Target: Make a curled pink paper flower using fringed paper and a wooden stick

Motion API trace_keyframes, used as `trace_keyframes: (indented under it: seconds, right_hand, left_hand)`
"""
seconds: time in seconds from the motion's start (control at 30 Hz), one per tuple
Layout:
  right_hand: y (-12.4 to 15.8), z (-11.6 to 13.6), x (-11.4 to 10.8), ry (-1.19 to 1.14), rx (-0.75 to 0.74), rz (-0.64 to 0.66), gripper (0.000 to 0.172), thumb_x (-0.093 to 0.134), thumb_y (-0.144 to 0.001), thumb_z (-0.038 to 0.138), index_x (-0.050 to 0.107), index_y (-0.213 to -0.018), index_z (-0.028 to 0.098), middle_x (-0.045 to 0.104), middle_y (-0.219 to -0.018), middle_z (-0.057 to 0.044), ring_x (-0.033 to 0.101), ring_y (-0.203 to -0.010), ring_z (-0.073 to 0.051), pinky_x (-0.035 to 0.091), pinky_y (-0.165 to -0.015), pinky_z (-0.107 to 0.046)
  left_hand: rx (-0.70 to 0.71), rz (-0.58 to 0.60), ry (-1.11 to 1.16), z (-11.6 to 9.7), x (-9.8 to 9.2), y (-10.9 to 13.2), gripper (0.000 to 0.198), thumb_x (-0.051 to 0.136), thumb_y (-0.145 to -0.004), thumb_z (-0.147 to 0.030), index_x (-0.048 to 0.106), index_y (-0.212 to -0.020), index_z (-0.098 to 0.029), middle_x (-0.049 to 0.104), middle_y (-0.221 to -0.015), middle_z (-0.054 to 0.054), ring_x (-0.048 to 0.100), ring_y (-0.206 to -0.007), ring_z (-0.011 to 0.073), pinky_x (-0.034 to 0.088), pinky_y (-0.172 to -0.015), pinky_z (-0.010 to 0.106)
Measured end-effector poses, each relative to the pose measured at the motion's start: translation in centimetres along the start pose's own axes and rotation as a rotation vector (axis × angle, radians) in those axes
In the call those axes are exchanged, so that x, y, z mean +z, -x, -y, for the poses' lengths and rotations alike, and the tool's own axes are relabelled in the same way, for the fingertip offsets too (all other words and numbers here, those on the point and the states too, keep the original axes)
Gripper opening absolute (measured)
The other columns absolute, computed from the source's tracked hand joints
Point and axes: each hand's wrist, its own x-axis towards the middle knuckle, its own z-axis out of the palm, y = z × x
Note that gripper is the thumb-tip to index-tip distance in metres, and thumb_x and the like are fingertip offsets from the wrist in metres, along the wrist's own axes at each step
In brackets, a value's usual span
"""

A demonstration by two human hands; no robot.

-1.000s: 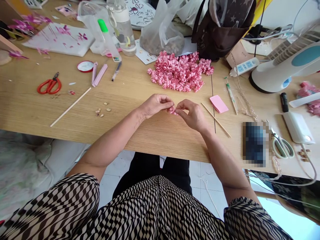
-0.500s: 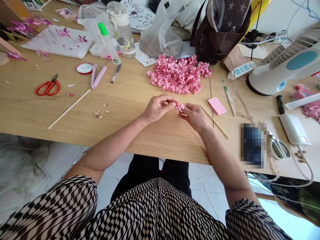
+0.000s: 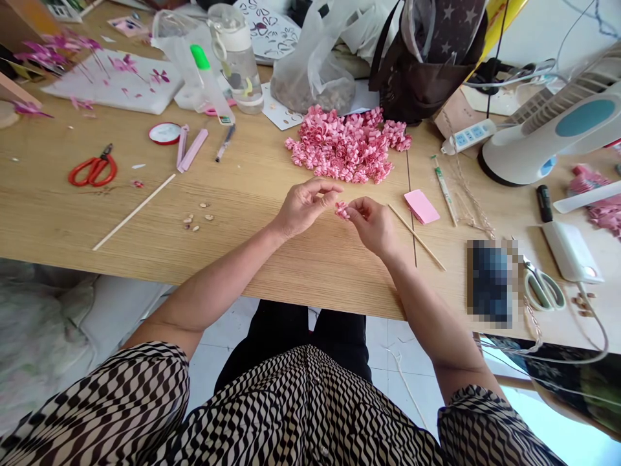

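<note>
A small curled pink flower [image 3: 341,210], seemingly of paper, is pinched between the thumb and fingers of my right hand [image 3: 372,223]. Just to its left, my left hand [image 3: 305,206] has its thumb and forefinger apart with nothing visible between them. The left fingertips are close to the flower and seem not to touch it. Beyond both hands lies a heap of similar pink flowers [image 3: 344,145]. To the right of my right hand are a thin wooden stick [image 3: 418,238] and a small stack of pink paper [image 3: 422,206].
Red-handled scissors [image 3: 94,169], a pale stick [image 3: 133,212] and several small seed-like bits [image 3: 196,218] lie to the left. A water bottle [image 3: 237,65] and plastic bag [image 3: 313,71] stand behind. At right are a white fan [image 3: 548,129] and green-handled scissors [image 3: 544,288].
The left fingers have come off the flower and spread slightly. My right hand now holds the flower alone, a little lower and further left.
</note>
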Motion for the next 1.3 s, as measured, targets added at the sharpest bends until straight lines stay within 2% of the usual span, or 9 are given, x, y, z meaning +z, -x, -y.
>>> trace_keyframes:
  seconds: [0.1,0.2,0.67,0.83,0.9,1.0,1.1,1.2,1.3]
  right_hand:
    - [0.3,0.2,0.3,0.321,-0.204,-0.056,0.011,0.057,-0.086,0.024,0.056,-0.076,0.020,0.063,-0.077,-0.002,0.055,-0.072,-0.015,0.043,-0.072,-0.032]
    - [0.4,0.1,0.6,0.434,-0.266,-0.053,0.010,0.053,-0.088,0.020,0.055,-0.078,0.021,0.064,-0.081,-0.005,0.056,-0.077,-0.018,0.043,-0.073,-0.033]
    - [0.3,-0.2,1.2,0.521,-0.341,-0.042,0.014,0.046,-0.093,0.021,0.059,-0.086,0.020,0.066,-0.088,-0.008,0.058,-0.085,-0.020,0.046,-0.078,-0.033]
    - [0.8,0.3,-2.7,0.523,-0.325,-0.331,0.016,0.048,-0.092,0.022,0.061,-0.101,0.021,0.067,-0.099,-0.007,0.059,-0.091,-0.019,0.046,-0.084,-0.034]
    - [2.3,-0.2,-6.4,0.620,-0.236,-0.456,0.017,0.048,-0.091,0.022,0.063,-0.099,0.020,0.067,-0.098,-0.009,0.059,-0.094,-0.021,0.046,-0.088,-0.038]
    - [6.2,-1.2,-12.7,0.889,0.067,-0.580,0.018,0.054,-0.087,0.023,0.066,-0.097,0.014,0.067,-0.103,-0.016,0.057,-0.101,-0.029,0.040,-0.096,-0.048]
    - [10.6,-2.1,-17.7,1.072,0.410,-0.663,0.038,0.060,-0.084,0.039,0.064,-0.108,0.009,0.064,-0.114,-0.024,0.052,-0.113,-0.037,0.036,-0.098,-0.057]
    - [13.8,-2.9,-19.3,1.118,0.702,-0.596,0.064,0.056,-0.083,0.057,0.057,-0.120,0.004,0.059,-0.122,-0.029,0.048,-0.121,-0.042,0.036,-0.097,-0.055]
    - [15.0,-4.1,-18.7,1.096,0.793,-0.501,0.078,0.051,-0.083,0.064,0.047,-0.131,0.003,0.056,-0.127,-0.029,0.048,-0.123,-0.041,0.035,-0.098,-0.051]
  left_hand:
    - [0.055,0.019,-0.153,0.5,0.2,0.0,0.026,0.070,-0.082,-0.043,0.074,-0.083,-0.018,0.068,-0.086,0.004,0.059,-0.076,0.0124,0.042,-0.063,0.024]
    - [0.035,0.017,-0.243,1.0,0.5,0.1,0.018,0.074,-0.079,-0.037,0.075,-0.078,-0.019,0.069,-0.081,0.003,0.059,-0.072,0.0126,0.043,-0.064,0.025]
    - [0.091,0.015,-0.321,0.6,0.5,0.3,0.017,0.073,-0.078,-0.032,0.068,-0.070,-0.017,0.066,-0.076,0.001,0.059,-0.072,0.0127,0.044,-0.070,0.026]
    - [-0.092,-0.024,-0.271,0.7,0.4,0.5,0.016,0.074,-0.075,-0.032,0.067,-0.070,-0.018,0.067,-0.075,-0.001,0.051,-0.058,0.0089,0.039,-0.055,0.023]
    - [-0.151,-0.052,-0.183,1.1,0.5,0.5,0.015,0.071,-0.077,-0.032,0.066,-0.072,-0.019,0.068,-0.071,0.000,0.056,-0.060,0.0103,0.041,-0.055,0.022]
    - [-0.175,-0.079,-0.104,1.6,0.7,0.5,0.014,0.072,-0.075,-0.031,0.065,-0.073,-0.019,0.070,-0.070,0.000,0.063,-0.068,0.0134,0.045,-0.058,0.022]
    - [-0.178,-0.106,-0.090,1.8,0.9,0.6,0.015,0.073,-0.073,-0.031,0.064,-0.071,-0.019,0.071,-0.072,0.000,0.066,-0.073,0.0152,0.048,-0.060,0.023]
    - [-0.188,-0.121,-0.101,1.6,1.1,0.7,0.016,0.074,-0.072,-0.031,0.064,-0.071,-0.018,0.072,-0.074,0.002,0.066,-0.073,0.0149,0.050,-0.061,0.022]
    - [-0.199,-0.116,-0.115,1.5,1.3,0.9,0.015,0.074,-0.071,-0.029,0.065,-0.071,-0.018,0.073,-0.076,0.002,0.066,-0.072,0.0145,0.051,-0.063,0.022]
